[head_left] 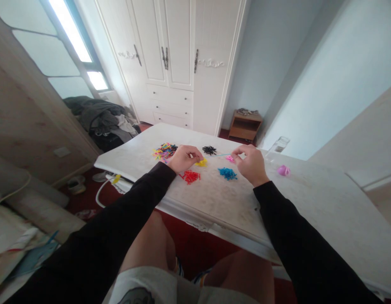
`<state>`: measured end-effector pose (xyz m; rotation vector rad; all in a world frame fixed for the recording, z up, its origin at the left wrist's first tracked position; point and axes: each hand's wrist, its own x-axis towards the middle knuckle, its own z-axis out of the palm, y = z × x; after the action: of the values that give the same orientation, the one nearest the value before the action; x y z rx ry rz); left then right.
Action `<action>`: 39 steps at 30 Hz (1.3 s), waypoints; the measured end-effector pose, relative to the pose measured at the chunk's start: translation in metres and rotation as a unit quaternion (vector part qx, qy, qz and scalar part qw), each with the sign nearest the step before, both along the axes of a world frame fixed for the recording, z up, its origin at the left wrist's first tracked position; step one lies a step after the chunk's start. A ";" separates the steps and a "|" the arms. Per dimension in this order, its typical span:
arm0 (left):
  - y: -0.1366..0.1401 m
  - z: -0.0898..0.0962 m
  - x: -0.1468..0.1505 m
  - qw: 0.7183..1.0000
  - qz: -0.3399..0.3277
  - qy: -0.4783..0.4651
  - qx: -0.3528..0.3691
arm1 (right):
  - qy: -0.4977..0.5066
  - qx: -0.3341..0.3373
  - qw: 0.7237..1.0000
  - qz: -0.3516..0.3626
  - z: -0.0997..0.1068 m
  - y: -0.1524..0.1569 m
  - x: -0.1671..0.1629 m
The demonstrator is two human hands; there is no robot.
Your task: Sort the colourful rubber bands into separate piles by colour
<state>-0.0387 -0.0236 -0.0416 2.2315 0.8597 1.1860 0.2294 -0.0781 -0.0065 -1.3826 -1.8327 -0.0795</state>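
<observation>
A thin pale-blue string (221, 155) is stretched between my two hands, just above the table. My left hand (186, 158) pinches its left end, close to a yellow pile (202, 162) of small thin pieces. The other end is pinched in my right hand (250, 164), beside a partly covered pink pile (230, 159). Nearer to me lie a red pile (191, 177) and a blue pile (227, 173). Farther back is a black pile (209, 150). Left of my left hand, a mixed multicoloured pile (164, 150) spreads out. The pieces are too small to identify.
On the white table (312, 202), a clear glass bottle or jar (279, 145) and a pink round object (283, 170) are to the right. A white wardrobe (173, 46), heaped clothes (103, 118) and a small wooden nightstand (245, 126) stand beyond. A white cable (99, 196) hangs at the left edge.
</observation>
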 end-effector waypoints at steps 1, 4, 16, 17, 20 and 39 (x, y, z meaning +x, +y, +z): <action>0.000 0.000 0.000 1.000 0.002 0.003 -0.001 | 0.000 -0.003 1.000 0.002 -0.001 -0.001 -0.001; 0.000 0.001 0.002 1.000 -0.002 0.011 -0.006 | -0.010 -0.011 1.000 0.023 -0.005 -0.002 -0.008; 0.000 0.000 -0.001 0.999 0.029 0.033 0.007 | -0.024 -0.045 0.994 0.100 0.004 0.002 0.024; -0.001 0.000 -0.002 0.999 0.029 0.035 0.007 | -0.033 -0.063 0.992 0.106 0.005 0.002 0.029; -0.001 0.000 -0.002 0.999 0.032 0.037 0.010 | -0.059 -0.122 0.982 0.134 0.007 0.001 0.037; 0.017 -0.008 -0.008 0.970 0.220 0.100 0.015 | -0.102 -0.149 0.973 0.147 -0.005 0.009 0.041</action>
<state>-0.0463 -0.0064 -0.0500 2.2809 1.4872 1.1729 0.2709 -0.0696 -0.0117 -1.3220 -2.2764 0.2237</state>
